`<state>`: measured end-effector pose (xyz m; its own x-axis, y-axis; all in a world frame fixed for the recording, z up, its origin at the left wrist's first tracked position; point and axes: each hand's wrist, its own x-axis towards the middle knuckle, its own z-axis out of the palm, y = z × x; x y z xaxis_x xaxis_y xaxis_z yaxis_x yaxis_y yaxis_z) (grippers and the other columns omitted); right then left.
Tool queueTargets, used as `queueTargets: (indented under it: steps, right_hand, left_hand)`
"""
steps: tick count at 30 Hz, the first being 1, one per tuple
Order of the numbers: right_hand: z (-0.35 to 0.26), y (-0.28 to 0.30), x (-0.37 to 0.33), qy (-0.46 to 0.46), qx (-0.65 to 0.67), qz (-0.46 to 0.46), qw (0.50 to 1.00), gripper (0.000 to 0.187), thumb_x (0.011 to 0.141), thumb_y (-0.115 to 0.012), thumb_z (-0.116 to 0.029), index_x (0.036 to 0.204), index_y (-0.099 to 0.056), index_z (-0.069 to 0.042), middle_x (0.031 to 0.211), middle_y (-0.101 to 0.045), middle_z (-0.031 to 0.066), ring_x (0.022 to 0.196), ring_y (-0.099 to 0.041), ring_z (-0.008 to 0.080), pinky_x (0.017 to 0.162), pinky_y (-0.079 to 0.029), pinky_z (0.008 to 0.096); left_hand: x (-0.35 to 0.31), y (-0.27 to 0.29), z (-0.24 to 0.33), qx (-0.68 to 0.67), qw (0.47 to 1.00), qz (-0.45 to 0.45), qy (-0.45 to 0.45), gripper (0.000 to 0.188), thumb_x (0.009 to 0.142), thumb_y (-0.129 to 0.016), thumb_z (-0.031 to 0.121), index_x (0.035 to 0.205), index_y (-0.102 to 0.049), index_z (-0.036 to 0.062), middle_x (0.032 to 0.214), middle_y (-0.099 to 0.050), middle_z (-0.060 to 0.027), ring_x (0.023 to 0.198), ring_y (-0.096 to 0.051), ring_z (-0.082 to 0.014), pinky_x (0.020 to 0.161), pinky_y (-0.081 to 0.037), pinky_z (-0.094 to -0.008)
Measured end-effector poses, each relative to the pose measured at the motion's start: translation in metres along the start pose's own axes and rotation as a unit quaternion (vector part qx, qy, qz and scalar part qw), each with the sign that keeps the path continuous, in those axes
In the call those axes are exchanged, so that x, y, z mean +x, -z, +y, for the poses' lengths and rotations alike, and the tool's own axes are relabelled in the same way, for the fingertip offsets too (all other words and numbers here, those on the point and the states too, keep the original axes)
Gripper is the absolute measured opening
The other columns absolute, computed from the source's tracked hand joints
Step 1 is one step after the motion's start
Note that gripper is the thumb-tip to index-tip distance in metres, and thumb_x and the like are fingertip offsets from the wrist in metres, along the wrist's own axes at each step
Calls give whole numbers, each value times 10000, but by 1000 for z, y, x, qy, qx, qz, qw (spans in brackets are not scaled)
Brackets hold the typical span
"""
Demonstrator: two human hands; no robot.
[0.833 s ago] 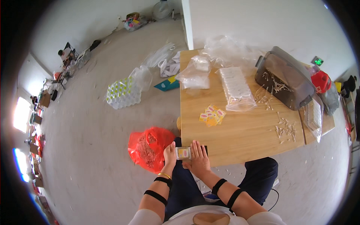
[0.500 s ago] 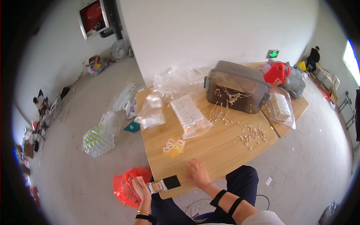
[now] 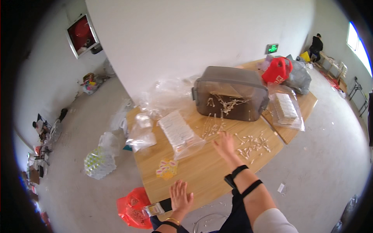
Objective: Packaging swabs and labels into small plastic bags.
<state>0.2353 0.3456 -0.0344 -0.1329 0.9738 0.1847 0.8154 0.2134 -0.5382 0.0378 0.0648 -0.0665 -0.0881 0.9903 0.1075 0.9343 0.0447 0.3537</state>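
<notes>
My left hand (image 3: 181, 196) is open and palm down near the table's front edge, its fingers stretched out with nothing in them. Beside it, a small clear packet with a yellow label (image 3: 155, 209) sits by a black strip (image 3: 166, 204) at the table corner. Reaching forward over the table, my right hand (image 3: 223, 146) has its fingers apart and looks bare. It is between two loose spreads of cotton swabs (image 3: 254, 146), close to the swabs (image 3: 213, 125) in front of a tipped grey plastic tub (image 3: 233, 79). More swabs lie in the tub.
Small yellow cards (image 3: 167, 169) lie left on the wooden table (image 3: 202, 178). Behind them are a clear bag of white packs (image 3: 176, 131) and crumpled plastic bags (image 3: 142, 134). Another bagged pack (image 3: 285, 108) rests at right. A red bag (image 3: 134, 207) hangs low by the front-left corner.
My right hand has moved forward and right toward the swabs. My left hand has left the packet at the corner and come right, over the table. The view has shifted.
</notes>
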Motion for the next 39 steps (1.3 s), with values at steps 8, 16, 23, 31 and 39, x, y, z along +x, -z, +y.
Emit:
queueTargets:
  steps: [8, 16, 23, 31, 39]
  right_hand:
    - [-32, -56, 50, 1, -182, 65, 981, 854, 787, -724, -547, 1361, -457, 26, 1391, -480, 179, 1352, -393, 353, 1175, -257, 473]
    - [5, -53, 44, 33, -75, 55, 995, 456, 798, -755, -227, 1204, -603, -90, 1187, -577, 109, 1200, -504, 324, 1100, -317, 472]
    - [5, -35, -34, 92, 5, 84, 992, 224, 794, -687, -106, 1014, -654, -135, 994, -595, 81, 1042, -545, 306, 989, -366, 460]
    - [-11, -26, -119, 197, 89, 17, 976, 213, 789, -660, -71, 986, -675, -149, 983, -600, 89, 1039, -538, 330, 1027, -374, 489]
    - [-46, 6, -135, 282, 158, -73, 944, 212, 822, -684, -105, 1032, -667, -122, 1039, -615, 84, 1070, -539, 332, 994, -403, 467]
  left_hand:
    - [-3, 3, -2, 11, 1000, -11, 17, 645, 852, -623, 330, 1422, -454, 80, 1529, -372, -162, 1460, -277, -375, 1207, -159, -577]
    - [-3, 11, 5, 19, 999, -24, 17, 635, 864, -602, 359, 1421, -469, 85, 1533, -370, -155, 1463, -278, -371, 1210, -162, -568]
    - [-5, 13, 1, 25, 999, -12, 19, 639, 825, -626, 307, 1402, -469, 81, 1524, -372, -157, 1458, -280, -374, 1213, -155, -551]
    - [-7, 12, 1, 30, 999, 4, 14, 659, 825, -623, 316, 1419, -460, 81, 1531, -367, -157, 1461, -276, -365, 1215, -157, -542]
    - [-8, 11, 1, 30, 999, 21, 7, 675, 824, -659, 330, 1411, -453, 69, 1520, -383, -160, 1458, -285, -362, 1213, -173, -545]
